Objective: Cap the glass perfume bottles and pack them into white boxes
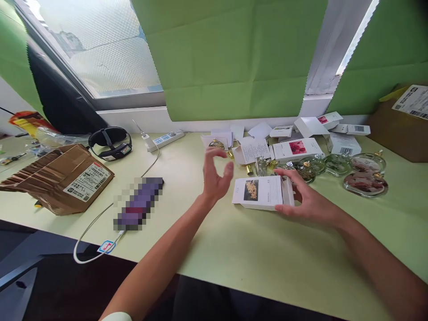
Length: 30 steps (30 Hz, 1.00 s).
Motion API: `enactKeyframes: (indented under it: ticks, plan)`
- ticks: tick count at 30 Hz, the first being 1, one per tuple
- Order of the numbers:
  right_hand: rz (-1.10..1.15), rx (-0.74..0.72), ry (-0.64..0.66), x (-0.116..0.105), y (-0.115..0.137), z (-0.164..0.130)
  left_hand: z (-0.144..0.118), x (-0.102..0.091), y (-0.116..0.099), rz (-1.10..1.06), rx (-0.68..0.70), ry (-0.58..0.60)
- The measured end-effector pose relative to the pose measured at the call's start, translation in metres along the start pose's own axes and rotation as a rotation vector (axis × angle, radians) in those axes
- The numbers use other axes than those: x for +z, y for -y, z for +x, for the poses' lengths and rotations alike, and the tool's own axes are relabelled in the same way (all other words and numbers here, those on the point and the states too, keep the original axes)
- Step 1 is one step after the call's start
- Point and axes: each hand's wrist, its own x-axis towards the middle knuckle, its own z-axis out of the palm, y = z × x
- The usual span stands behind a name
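My right hand (306, 199) grips the right end of a small white carton (264, 192) printed with a picture of yellow flowers. Thumb and fingers press its two long sides, and the flap at that end looks open. To the left of the carton my left hand (216, 176) is raised, its thumb and forefinger curved apart with nothing between them. Behind that hand a round glass bottle with a gold top (216, 143) is partly hidden. Small gold caps (249, 170) and a clear glass piece (261, 166) lie just beyond the carton.
Several flat glass bottles (366, 183) stand at the right. White cartons (297, 148) and paper sheets lie along the wall. A brown box (401, 127) sits at the far right. On the left are a crumpled cardboard box (80, 178), a headset (112, 145), a power strip (167, 140) and a cabled phone (142, 203).
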Motion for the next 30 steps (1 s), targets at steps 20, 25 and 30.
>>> enactKeyframes:
  ticks: [20, 25, 30]
  plan:
    - [0.426, 0.079, 0.065, -0.001, -0.003, 0.002, -0.021, 0.012, -0.025, 0.031, -0.093, 0.975]
    - [0.528, 0.099, 0.064, 0.0, -0.002, 0.003, -0.024, 0.013, -0.024, 0.027, -0.064, 0.956]
    - [0.565, 0.097, 0.082, -0.001, -0.007, 0.005, -0.026, 0.014, -0.023, 0.044, -0.057, 0.947]
